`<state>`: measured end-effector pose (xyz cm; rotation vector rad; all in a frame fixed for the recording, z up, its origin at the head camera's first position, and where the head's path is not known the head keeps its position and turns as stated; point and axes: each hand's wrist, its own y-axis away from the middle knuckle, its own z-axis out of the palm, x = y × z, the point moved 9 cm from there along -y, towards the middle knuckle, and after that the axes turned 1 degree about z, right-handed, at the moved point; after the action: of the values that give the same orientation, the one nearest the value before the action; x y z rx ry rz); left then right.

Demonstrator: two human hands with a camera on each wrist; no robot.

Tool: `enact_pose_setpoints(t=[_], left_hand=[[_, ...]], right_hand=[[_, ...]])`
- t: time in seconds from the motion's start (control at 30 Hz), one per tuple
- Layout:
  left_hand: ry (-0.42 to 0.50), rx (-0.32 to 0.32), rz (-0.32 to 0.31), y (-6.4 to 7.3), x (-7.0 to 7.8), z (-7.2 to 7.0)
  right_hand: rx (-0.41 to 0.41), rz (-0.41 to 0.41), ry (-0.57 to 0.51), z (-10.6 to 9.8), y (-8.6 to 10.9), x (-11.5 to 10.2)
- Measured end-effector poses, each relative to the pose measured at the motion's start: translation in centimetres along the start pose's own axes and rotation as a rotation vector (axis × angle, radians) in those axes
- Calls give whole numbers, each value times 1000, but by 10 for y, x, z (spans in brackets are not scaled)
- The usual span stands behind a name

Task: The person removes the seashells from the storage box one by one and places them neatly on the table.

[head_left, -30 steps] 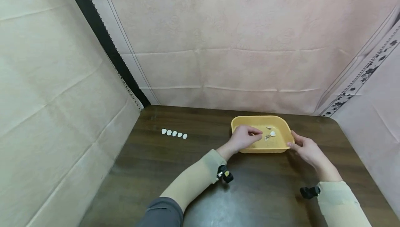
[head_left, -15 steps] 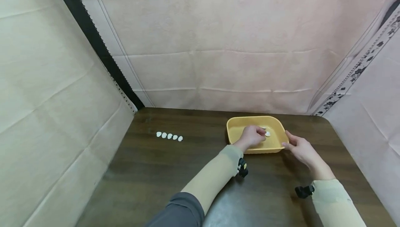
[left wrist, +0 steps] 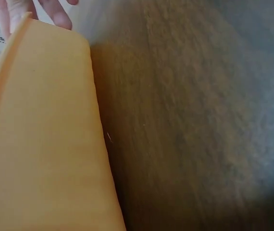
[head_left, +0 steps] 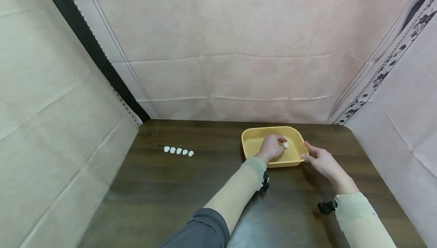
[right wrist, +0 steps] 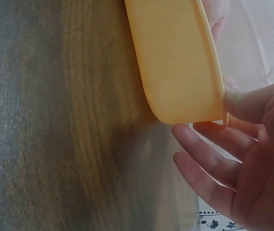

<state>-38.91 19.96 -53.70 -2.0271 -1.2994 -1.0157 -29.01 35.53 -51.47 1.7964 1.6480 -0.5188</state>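
Observation:
A shallow yellow plastic tray [head_left: 254, 153] stands on the table. My left hand [head_left: 271, 147] reaches over its near side, fingertips down inside beside a small white oval piece [head_left: 286, 145]. Whether the thumb and finger pinch a piece is too small to tell. The left hand covers much of the tray's floor. At the right end my right hand [head_left: 322, 160] grips the rim. In the right wrist view its thumb [right wrist: 245, 103] lies on the rim and fingertips [right wrist: 185, 134] sit under the corner. The left wrist view has the tray's outer wall [left wrist: 50, 125], not the left hand.
Several small white oval pieces [head_left: 179, 151] lie in a slanting row on the left part of the dark wooden table [head_left: 164, 195]. Pale cloth [head_left: 239, 81] hangs behind the table and at both sides.
My left hand has moved further into the tray, towards the white piece, its fingers closer to it. My right hand keeps its hold on the rim. The head view has shifted slightly.

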Motion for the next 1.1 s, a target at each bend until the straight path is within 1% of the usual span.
enact_pose_setpoints(t=[0.1, 0.17, 0.27, 0.37, 0.47, 0.57, 0.73, 0.9, 1.03, 1.1], left_hand=[[-51, -22, 35, -3, 3, 3], [-88, -40, 39, -4, 4, 6], [-178, -58, 41, -5, 4, 8], [-279, -61, 50, -5, 4, 7], [-344, -63, 63, -4, 4, 5], [-355, -75, 81, -3, 4, 6], [-355, -110, 114, -4, 7, 12], [-354, -151, 115, -3, 9, 17], [-392, -171, 119, -4, 11, 21], [-423, -172, 135, -6, 12, 24]], right_hand=[[-7, 3, 1, 0, 2, -2], [-8, 2, 1, 0, 2, -3], [-7, -2, -4, 1, 1, -4], [-2, -6, -11, 2, 0, -5], [1, -12, -7, 5, -1, -6], [2, -11, -6, 6, -2, -6], [-3, 10, -21, 4, -1, -4], [6, 12, -30, 2, 0, -2], [14, 3, -21, 1, 1, -2], [14, 2, -19, 1, 1, -2]])
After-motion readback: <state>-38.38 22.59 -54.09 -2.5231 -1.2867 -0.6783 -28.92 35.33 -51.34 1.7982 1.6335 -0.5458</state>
